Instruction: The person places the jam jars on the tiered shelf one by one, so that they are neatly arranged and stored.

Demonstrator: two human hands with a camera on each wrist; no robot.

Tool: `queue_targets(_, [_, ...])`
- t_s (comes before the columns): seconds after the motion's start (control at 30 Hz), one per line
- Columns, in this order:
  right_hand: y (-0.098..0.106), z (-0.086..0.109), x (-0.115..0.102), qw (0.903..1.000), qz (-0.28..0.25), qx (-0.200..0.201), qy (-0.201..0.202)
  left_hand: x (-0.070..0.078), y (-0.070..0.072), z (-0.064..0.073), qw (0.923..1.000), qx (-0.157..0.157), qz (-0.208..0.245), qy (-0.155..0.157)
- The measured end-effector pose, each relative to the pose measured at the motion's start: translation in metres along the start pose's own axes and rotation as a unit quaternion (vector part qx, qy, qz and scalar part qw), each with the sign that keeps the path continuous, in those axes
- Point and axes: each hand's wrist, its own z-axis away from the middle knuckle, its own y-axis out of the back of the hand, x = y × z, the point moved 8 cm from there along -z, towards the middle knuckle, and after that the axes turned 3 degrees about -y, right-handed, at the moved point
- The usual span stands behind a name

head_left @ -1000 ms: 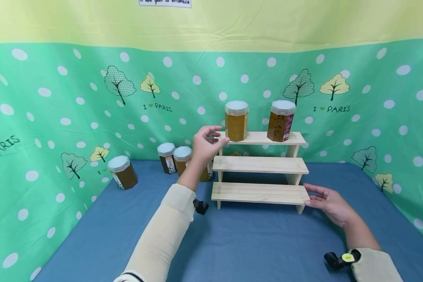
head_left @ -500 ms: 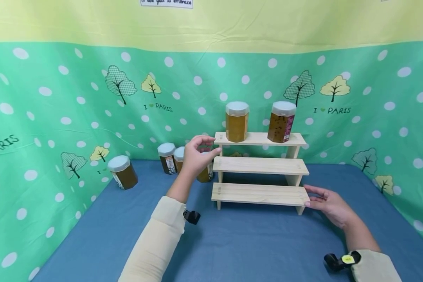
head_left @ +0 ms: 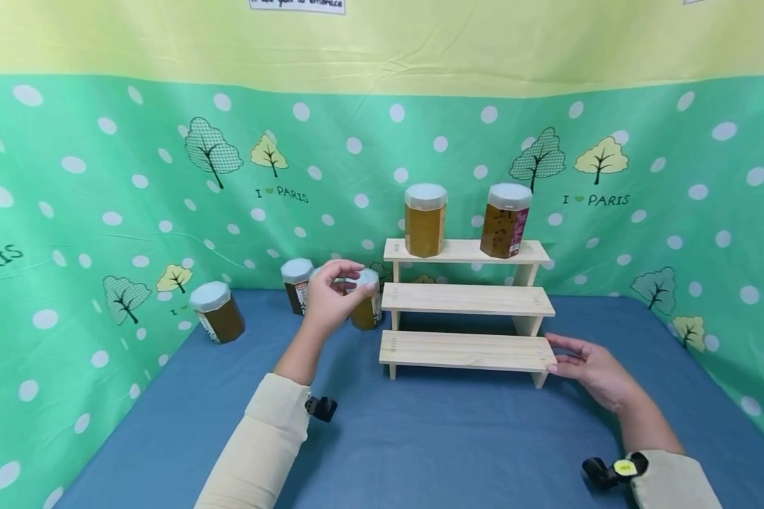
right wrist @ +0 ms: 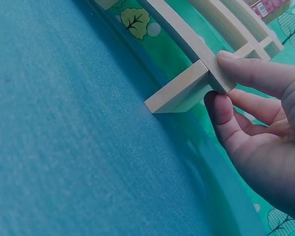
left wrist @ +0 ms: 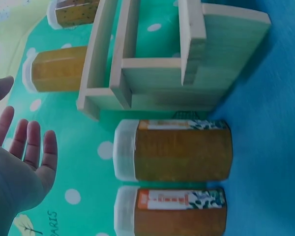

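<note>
My left hand (head_left: 328, 300) is raised over the blue table left of a three-step wooden rack (head_left: 467, 300), its fingers loosely bent and holding nothing. In the head view it overlaps a white-lidded honey jar (head_left: 367, 316) beside the rack; the left wrist view shows that jar (left wrist: 182, 153) and another amber jar (left wrist: 179, 219), both apart from the fingers (left wrist: 33, 147). My right hand (head_left: 593, 371) pinches the right end of the bottom step (right wrist: 221, 78) between thumb and fingers. On the top step stand a golden jar (head_left: 425, 225) and a darker speckled jar (head_left: 502, 226).
Behind the left hand is a dark jar (head_left: 295, 279) with a white lid. Further left, another brown jar (head_left: 218, 314) stands near the edge of the blue cloth (head_left: 451, 438). A green dotted curtain (head_left: 331, 152) hangs behind and at both sides.
The left hand has drawn away from the golden jar on the top step, moving left and down toward the jars beside the rack. The right hand keeps its grip on the bottom step.
</note>
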Motion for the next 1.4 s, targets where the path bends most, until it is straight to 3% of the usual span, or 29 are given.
queue_targets(0.1, [-0.001,-0.001,-0.002,1.0,-0.001,-0.004,0.001,-0.003,0.009,0.005,1.0,0.005,-0.006,0.006])
queue_targets(0.33, [-0.001,-0.003,-0.005,0.9999,0.01,0.003,0.003,0.027,0.028,0.02,0.9991,0.011,-0.039,0.013])
queue_targets(0.37, [-0.001,-0.003,-0.005,0.9999,0.011,0.004,0.004,0.026,0.03,0.022,0.9989,0.013,-0.043,0.014])
queue_targets(0.5, [-0.001,-0.004,-0.005,0.9999,0.015,0.004,0.006,0.016,0.039,0.028,0.9975,0.021,-0.063,0.024])
queue_targets(0.77, [-0.002,-0.001,-0.001,0.9997,0.022,0.003,0.0,-0.029,0.058,0.036,0.996,0.036,-0.061,0.054])
queue_targets(1.27, [-0.001,0.0,0.002,0.9996,0.028,0.004,-0.007,-0.047,0.087,0.046,0.9939,0.063,-0.065,0.062])
queue_targets(1.4, [-0.001,0.001,0.002,0.9994,0.033,0.005,-0.007,-0.047,0.097,0.05,0.991,0.073,-0.09,0.066])
